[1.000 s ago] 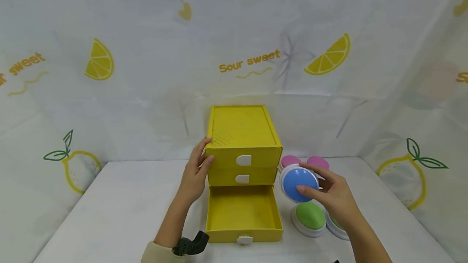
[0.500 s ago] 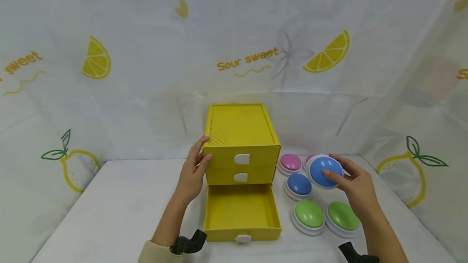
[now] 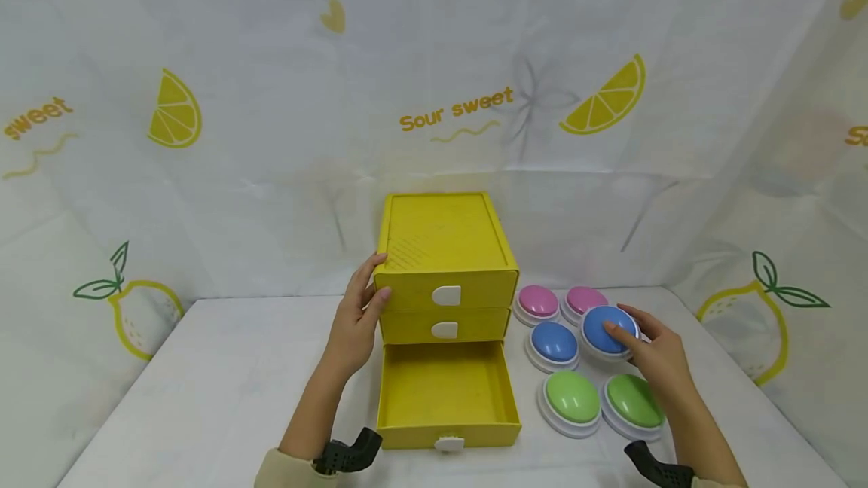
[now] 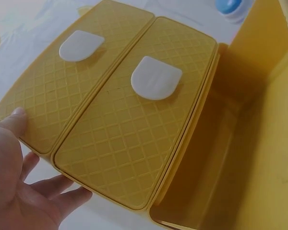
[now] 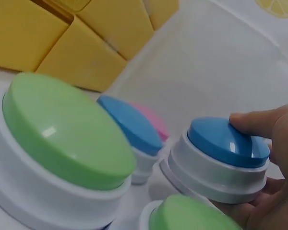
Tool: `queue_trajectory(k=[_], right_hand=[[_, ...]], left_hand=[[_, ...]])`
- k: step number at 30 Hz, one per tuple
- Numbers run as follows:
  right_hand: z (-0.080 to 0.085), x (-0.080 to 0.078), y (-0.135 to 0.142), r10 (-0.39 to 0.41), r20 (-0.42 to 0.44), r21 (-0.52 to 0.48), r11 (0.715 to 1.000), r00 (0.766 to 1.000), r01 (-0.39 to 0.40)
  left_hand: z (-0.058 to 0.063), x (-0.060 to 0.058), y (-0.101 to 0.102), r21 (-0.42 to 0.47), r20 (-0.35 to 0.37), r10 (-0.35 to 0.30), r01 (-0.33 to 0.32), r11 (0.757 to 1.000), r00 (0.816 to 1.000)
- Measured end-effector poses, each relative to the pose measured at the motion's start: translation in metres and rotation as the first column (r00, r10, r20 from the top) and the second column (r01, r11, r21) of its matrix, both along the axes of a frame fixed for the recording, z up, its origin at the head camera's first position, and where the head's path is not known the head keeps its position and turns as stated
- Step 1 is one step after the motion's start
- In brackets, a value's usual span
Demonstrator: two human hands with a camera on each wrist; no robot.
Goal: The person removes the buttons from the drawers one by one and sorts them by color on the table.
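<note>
My right hand [image 3: 658, 356] pinches a blue push button [image 3: 609, 331] with a white base, thumb on its dome and fingers round the base's far side. It is held just over the table, at the right of a second blue button [image 3: 554, 343]. My left hand [image 3: 356, 315] rests at the left front corner of a yellow drawer unit [image 3: 447, 232]. In the left wrist view the thumb lies on the top drawer's front [image 4: 48, 96], while the loosely spread fingers are along the side. The bottom drawer [image 3: 450, 386] is pulled out with nothing in it.
Two pink buttons [image 3: 539, 301] stand behind the blue ones. Two green buttons [image 3: 573, 398] are in front, right of the pulled-out drawer. The white tabletop [image 3: 203, 398] ends at a lemon-print sheet [image 3: 271, 134] behind.
My right hand has carried the blue button rightward from beside the drawer unit, then lowered it to the right of the other blue one. My left hand has stayed on the unit.
</note>
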State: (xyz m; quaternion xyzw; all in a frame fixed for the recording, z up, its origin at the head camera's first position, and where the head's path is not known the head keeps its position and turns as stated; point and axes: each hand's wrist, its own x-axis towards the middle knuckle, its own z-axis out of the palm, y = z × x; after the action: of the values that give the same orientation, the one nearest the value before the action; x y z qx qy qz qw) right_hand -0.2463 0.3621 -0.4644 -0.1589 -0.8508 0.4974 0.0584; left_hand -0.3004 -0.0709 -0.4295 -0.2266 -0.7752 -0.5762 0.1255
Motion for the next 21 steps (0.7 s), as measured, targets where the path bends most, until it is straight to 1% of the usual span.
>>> queue_trajectory(k=[2, 5, 11, 16, 19, 21], right_hand=[[-0.004, -0.002, 0.002, -0.008, 0.040, -0.018, 1.000, 0.999, 0.009], [-0.009, -0.006, 0.005, -0.007, 0.074, -0.049, 0.999, 0.997, 0.011], [-0.013, -0.010, 0.008, 0.027, 0.121, -0.018, 1.000, 0.992, -0.025], [-0.013, -0.010, 0.009, 0.047, 0.147, 0.055, 0.997, 0.988, -0.056], [-0.011, -0.010, 0.008, 0.048, 0.170, 0.139, 0.988, 0.984, -0.072], [-0.010, -0.010, 0.008, 0.043, 0.176, 0.209, 0.975, 0.983, -0.080]], left_hand=[[0.000, 0.000, 0.000, 0.002, 0.000, -0.002, 0.002, 1.000, 1.000], [0.000, 0.000, 0.000, 0.001, 0.000, -0.002, 0.002, 1.000, 1.000], [0.000, 0.000, 0.000, 0.005, -0.001, -0.004, 0.004, 1.000, 1.000], [0.000, 0.000, 0.000, 0.003, -0.007, -0.002, 0.002, 1.000, 1.000], [0.000, 0.000, 0.000, 0.006, -0.013, -0.006, 0.006, 1.000, 1.000], [0.000, 0.000, 0.000, 0.009, -0.015, -0.010, 0.011, 1.000, 1.000]])
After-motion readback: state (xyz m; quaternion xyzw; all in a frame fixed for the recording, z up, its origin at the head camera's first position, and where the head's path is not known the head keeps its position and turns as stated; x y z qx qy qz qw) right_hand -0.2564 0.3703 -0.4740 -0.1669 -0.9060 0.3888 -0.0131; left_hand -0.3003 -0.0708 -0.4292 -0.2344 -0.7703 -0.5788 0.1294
